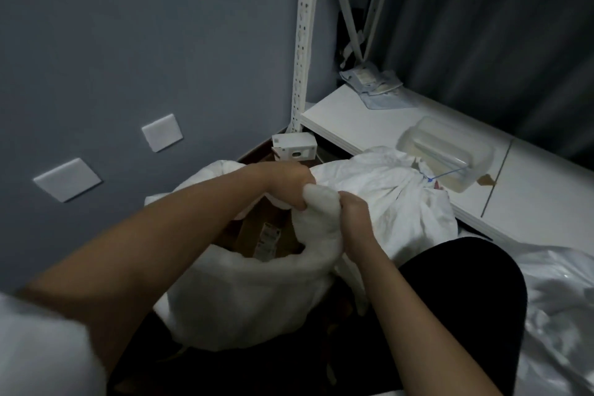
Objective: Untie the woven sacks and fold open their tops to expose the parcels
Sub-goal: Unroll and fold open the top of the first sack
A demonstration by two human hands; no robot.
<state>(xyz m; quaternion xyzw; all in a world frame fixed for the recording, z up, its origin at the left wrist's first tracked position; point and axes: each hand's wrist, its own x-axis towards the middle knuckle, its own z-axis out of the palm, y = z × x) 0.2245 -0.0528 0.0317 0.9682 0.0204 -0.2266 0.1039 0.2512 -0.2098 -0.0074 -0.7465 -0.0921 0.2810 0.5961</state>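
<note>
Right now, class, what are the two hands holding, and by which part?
Both the left hand and right hand grip the open woven sack by the bunched far side of its rim, side by side.

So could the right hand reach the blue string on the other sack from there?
Probably yes, but not right now. The right hand is busy gripping the open sack's rim together with the left hand. The blue string sits just beyond on the tied sack, with nothing between them.
</note>
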